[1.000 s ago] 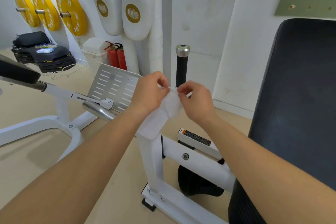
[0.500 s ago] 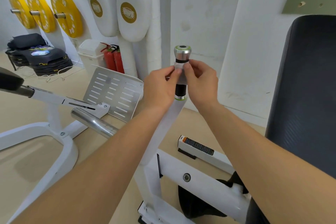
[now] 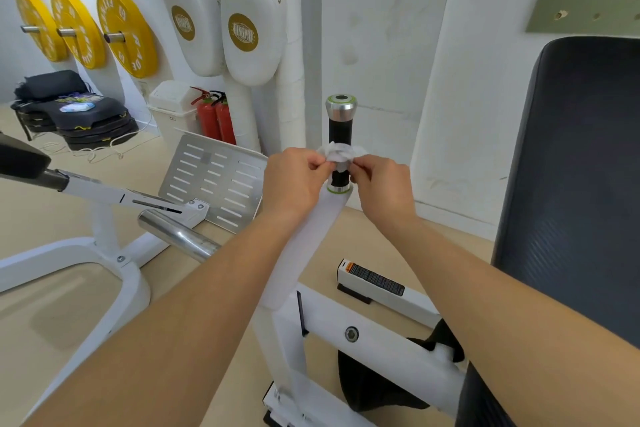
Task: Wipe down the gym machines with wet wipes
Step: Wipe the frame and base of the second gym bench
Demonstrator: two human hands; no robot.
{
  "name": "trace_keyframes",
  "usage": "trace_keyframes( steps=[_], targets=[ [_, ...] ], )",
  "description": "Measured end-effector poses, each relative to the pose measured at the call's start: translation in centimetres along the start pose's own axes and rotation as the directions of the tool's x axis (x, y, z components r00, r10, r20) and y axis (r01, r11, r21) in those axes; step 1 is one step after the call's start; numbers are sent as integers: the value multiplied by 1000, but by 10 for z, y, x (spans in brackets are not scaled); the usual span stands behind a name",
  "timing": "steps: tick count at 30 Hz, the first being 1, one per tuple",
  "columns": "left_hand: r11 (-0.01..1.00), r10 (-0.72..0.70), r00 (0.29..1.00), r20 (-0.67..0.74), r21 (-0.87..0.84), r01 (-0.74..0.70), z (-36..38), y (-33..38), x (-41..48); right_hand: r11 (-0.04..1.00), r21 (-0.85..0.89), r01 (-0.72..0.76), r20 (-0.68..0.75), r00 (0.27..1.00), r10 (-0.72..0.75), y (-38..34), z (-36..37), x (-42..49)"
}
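Left hand (image 3: 294,177) and right hand (image 3: 381,184) close together, each pinching one end of the wet wipe (image 3: 337,152). The wipe is bunched and looped crosswise round the black handle grip (image 3: 340,128), above its lower collar.

Grip long axis near vertical, silver cap pointing up, atop the white machine arm (image 3: 311,239).

Risk, as judged: hard pulling tears the wipe, or the bunched band misses the upper grip and cap.
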State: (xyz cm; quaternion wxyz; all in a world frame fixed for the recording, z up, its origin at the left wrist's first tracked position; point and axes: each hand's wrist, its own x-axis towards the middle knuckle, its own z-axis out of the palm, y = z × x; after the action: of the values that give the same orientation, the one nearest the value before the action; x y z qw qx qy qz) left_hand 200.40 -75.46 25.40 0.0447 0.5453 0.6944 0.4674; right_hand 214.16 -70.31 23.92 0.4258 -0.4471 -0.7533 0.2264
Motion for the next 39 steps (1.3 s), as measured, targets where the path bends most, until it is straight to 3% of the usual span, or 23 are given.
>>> trace_keyframes(
  steps=[3, 9, 16, 26, 33, 39],
  targets=[
    [989, -67, 997, -48, -134, 60, -8, 11, -2, 995, 96, -39, -54, 998, 44, -9, -11, 2],
    [939, -100, 980, -172, -342, 36, -15, 21, 3, 954, 298, -23, -149, 986, 70, -41, -21, 11],
    [869, -152, 981, -120, -489, 75, -9, 32, 1, 930, 367, -24, -174, 980, 94, -44, -18, 15],
    [960, -42, 971, -235, -280, -26, 4, 20, 15, 950, 310, 20, -204, 978, 46, -29, -12, 21],
    [986, -55, 998, 4, -160, 55, 7, -7, 7, 968, 249, -43, -120, 990, 75, -3, 1, 6],
    [997, 17, 991, 129, 75, -27, 4, -12, 1, 979, 178, -96, -51, 993, 106, 12, 9, -3]
  ],
)
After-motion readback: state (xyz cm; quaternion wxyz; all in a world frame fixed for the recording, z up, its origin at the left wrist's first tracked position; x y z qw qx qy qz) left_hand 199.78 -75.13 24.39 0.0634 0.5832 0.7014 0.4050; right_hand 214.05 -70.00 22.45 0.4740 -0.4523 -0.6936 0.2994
